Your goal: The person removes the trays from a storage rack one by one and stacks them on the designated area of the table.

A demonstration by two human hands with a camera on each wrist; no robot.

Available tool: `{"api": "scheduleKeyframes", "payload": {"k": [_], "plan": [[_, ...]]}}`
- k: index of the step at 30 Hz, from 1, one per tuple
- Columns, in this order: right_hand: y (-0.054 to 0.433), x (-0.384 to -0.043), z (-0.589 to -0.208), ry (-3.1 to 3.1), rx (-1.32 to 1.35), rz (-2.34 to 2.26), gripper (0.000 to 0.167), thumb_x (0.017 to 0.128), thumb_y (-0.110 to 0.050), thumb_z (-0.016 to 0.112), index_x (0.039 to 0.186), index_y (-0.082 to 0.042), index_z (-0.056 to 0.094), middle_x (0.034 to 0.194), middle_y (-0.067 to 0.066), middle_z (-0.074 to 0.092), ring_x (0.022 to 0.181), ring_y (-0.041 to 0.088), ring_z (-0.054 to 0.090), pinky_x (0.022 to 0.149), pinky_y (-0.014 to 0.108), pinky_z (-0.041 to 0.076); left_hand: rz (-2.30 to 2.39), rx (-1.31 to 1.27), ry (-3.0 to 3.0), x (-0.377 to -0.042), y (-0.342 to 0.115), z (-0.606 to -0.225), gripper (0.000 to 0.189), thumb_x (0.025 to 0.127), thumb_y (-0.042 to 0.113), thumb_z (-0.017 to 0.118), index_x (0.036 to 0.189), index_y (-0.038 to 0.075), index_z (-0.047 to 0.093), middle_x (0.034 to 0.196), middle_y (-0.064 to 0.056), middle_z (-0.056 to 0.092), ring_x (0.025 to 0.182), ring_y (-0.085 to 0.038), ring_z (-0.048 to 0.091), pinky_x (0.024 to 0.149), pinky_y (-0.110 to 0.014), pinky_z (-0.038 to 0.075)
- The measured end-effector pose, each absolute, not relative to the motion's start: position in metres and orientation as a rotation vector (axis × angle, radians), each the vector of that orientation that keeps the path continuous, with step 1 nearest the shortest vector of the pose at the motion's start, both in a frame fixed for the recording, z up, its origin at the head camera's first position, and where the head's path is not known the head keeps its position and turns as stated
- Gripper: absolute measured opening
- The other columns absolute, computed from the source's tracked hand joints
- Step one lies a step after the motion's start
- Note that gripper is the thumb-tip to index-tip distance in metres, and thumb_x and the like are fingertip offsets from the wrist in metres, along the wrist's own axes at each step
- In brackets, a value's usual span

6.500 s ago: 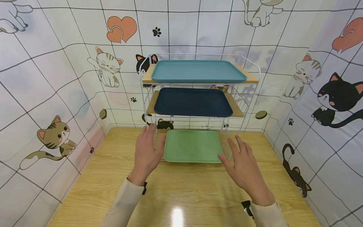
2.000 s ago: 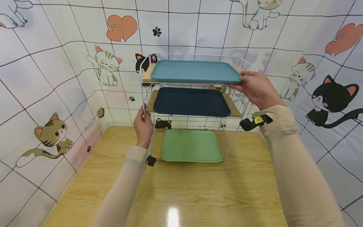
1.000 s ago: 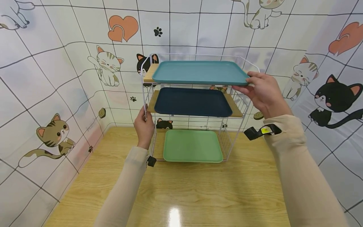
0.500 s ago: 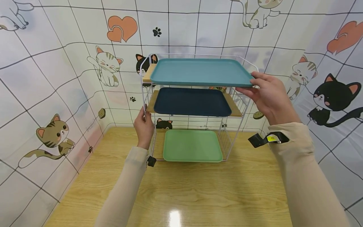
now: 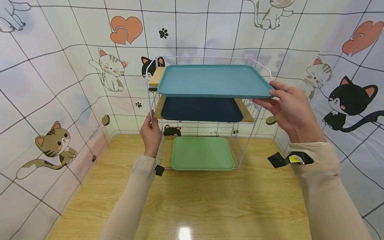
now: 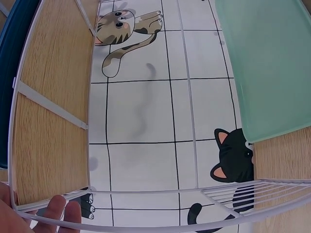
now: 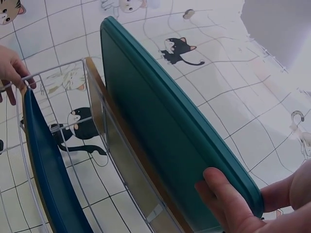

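Note:
My right hand point(image 5: 295, 111) pinches the right front corner of a teal tray point(image 5: 214, 81), thumb above and fingers below. In the right wrist view, the tray's right end is raised off the top shelf point(image 7: 146, 177) of the rack. Its front edge hangs out over a navy tray point(image 5: 202, 111) on the middle shelf, hiding that tray's back part. My left hand point(image 5: 151, 136) grips the white wire frame at the left end of the middle shelf; its fingers point(image 6: 53, 213) curl round the wire in the left wrist view. A green tray point(image 5: 202, 153) lies on the bottom shelf.
The three-tier rack has wire sides and wooden boards point(image 5: 156, 78), and stands on a wood-grain table point(image 5: 186, 200) at the back. Cat-patterned sheeting point(image 5: 192, 30) encloses the table at the back and both sides.
Both hands reached the rack, the left taking the frame, the right the teal tray's corner. The right hand has since drawn the tray forward and rightward; the left stays put.

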State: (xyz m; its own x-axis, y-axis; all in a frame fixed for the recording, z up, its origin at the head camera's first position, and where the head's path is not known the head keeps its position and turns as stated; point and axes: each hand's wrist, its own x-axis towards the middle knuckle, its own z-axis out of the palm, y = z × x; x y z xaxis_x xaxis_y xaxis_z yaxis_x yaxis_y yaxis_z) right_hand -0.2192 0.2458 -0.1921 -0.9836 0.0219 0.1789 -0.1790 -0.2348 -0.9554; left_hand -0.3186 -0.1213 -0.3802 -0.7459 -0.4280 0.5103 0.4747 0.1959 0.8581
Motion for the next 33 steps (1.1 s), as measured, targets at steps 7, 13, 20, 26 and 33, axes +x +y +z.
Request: {"api": "scheduleKeyframes", "payload": {"k": [7,13,20,26,33], "plan": [[0.250,-0.209,-0.197,-1.835,0.190,2.374,0.063,0.110,-0.011,0.044,0.165,-0.009,0.014,0.171,0.008,0.007,0.136,0.026,0.046,0.095,0.028,0.054,-1.654,-0.036,-1.792,-0.318,-0.120,-0.381,0.038,0.109,0.010,0.047,0.145,0.006,0.059,0.137,-0.018,0.065,0.054,-0.002,0.041,0.049,-0.017,0.033],[0.253,-0.201,-0.200,-1.814,0.191,2.376,0.063,0.109,-0.012,0.047,0.165,-0.010,0.018,0.170,0.007,0.011,0.131,0.024,0.051,0.094,0.029,0.055,-1.656,-0.026,-1.779,-0.319,-0.120,-0.381,0.038,0.108,0.011,0.048,0.143,0.009,0.061,0.134,-0.017,0.066,0.050,-0.002,0.037,0.048,-0.016,0.031],[0.255,-0.191,-0.206,-1.858,0.168,2.339,0.061,0.108,-0.013,0.048,0.164,-0.010,0.024,0.168,0.009,0.015,0.129,0.022,0.053,0.094,0.028,0.054,-1.655,-0.034,-1.792,-0.317,-0.118,-0.380,0.039,0.109,0.011,0.047,0.146,0.009,0.058,0.135,-0.017,0.066,0.054,-0.003,0.044,0.047,-0.016,0.033],[0.260,-0.182,-0.214,-1.844,0.135,2.339,0.060,0.109,-0.014,0.048,0.164,-0.011,0.024,0.171,0.007,0.011,0.124,0.019,0.057,0.094,0.026,0.054,-1.653,-0.034,-1.797,-0.317,-0.117,-0.380,0.039,0.109,0.012,0.046,0.146,0.010,0.058,0.130,-0.018,0.068,0.049,-0.002,0.039,0.046,-0.017,0.032],[0.267,-0.176,-0.223,-1.781,0.207,2.381,0.063,0.109,-0.011,0.047,0.164,-0.008,0.019,0.171,0.008,0.006,0.116,0.015,0.064,0.092,0.029,0.056,-1.651,-0.032,-1.787,-0.316,-0.117,-0.380,0.039,0.109,0.014,0.046,0.146,0.010,0.058,0.137,-0.016,0.065,0.047,-0.001,0.037,0.047,-0.017,0.033]]}}
